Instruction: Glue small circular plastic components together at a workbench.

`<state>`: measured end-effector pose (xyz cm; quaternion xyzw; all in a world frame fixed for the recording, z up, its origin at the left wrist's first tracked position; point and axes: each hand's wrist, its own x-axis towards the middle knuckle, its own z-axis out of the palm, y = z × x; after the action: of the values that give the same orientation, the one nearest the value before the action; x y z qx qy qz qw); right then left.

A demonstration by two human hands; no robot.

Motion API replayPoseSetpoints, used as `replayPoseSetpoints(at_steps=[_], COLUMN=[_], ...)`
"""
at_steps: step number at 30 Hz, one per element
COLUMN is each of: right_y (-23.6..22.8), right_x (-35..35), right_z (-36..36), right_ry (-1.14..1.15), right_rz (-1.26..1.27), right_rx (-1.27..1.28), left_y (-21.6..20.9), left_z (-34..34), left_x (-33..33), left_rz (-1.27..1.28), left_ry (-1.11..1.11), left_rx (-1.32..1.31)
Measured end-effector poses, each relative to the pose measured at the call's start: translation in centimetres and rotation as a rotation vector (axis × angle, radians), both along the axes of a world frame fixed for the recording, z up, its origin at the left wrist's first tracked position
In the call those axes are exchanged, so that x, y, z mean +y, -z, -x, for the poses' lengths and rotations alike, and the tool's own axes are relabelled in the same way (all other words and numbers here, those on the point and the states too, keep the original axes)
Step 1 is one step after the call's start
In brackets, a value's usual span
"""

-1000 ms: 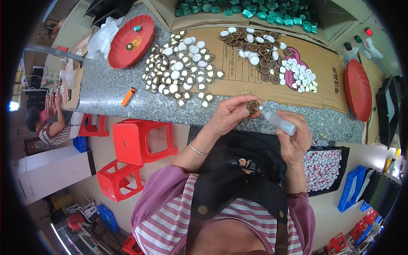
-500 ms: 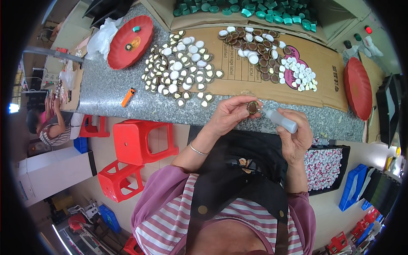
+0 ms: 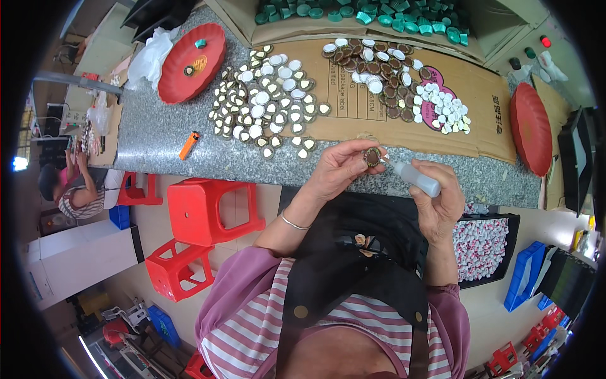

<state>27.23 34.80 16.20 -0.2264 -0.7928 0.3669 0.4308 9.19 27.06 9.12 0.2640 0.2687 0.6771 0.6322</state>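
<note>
Between the thumb and fingers of my left hand is a small round brown disc with a patterned rim, its face turned up. My right hand is closed around a translucent squeeze bottle, whose thin nozzle points left at the disc's edge. Nozzle and disc are very close; whether they touch, I cannot tell. Beyond my hands, a cardboard sheet bears brown and white discs and a heap of small white pieces. To the left lie many more discs, several topped with cream pieces.
An orange lighter lies on the grey speckled counter. Red scalloped trays stand left and right. Green cups fill a shelf at the back. Red stools stand at lower left; another person works at far left.
The bottle's nozzle has come nearer to the disc's edge. The disc has shifted slightly left in my left hand; both grips stay the same.
</note>
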Motion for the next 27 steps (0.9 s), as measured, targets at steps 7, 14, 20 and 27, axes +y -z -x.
replayPoseSetpoints(at_steps=[7,14,20,27], right_y=[-0.15,-0.16,-0.24,-0.32], right_x=[-0.15,-0.24,-0.27,-0.45], right_z=[0.0,-0.05,0.13,0.23], right_ry=[0.0,-0.009,-0.025,-0.037], right_rz=[-0.003,0.005,0.008,0.009], right_rx=[-0.016,-0.021,-0.006,-0.004], left_y=[0.2,-0.05,0.13,-0.01], left_z=[0.03,0.08,0.1,0.14], left_x=[0.04,-0.04,0.02,0.03], left_rz=[0.004,0.025,0.007,-0.023], left_ry=[-0.01,-0.018,-0.026,-0.024], left_rx=[-0.01,-0.024,-0.023,-0.037])
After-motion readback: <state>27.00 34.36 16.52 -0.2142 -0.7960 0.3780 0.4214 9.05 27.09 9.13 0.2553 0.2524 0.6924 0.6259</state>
